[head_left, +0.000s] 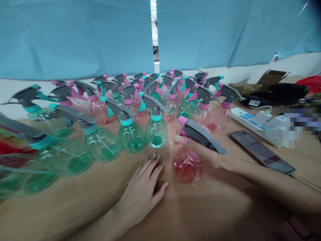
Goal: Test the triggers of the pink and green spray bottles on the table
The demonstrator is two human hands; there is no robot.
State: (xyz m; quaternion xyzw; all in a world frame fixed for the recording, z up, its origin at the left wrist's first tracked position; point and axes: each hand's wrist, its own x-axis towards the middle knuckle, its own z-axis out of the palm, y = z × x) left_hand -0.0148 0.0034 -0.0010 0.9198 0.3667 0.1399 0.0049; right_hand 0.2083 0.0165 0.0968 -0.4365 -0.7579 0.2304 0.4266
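Note:
My right hand is wrapped round the neck of a pink spray bottle with a grey and pink trigger head. That bottle is upright at the front of the group, its nozzle pointing to the far left. Flat on the wooden table lies my left hand, fingers stretched out and holding nothing. Just beyond its fingertips stands a green spray bottle with a turquoise collar. Another green spray bottle is beside it on the left.
Several more pink and green spray bottles crowd the table's back and left. On the right are a phone, a white power strip with plugs, and an opened cardboard box. A blue cloth hangs behind.

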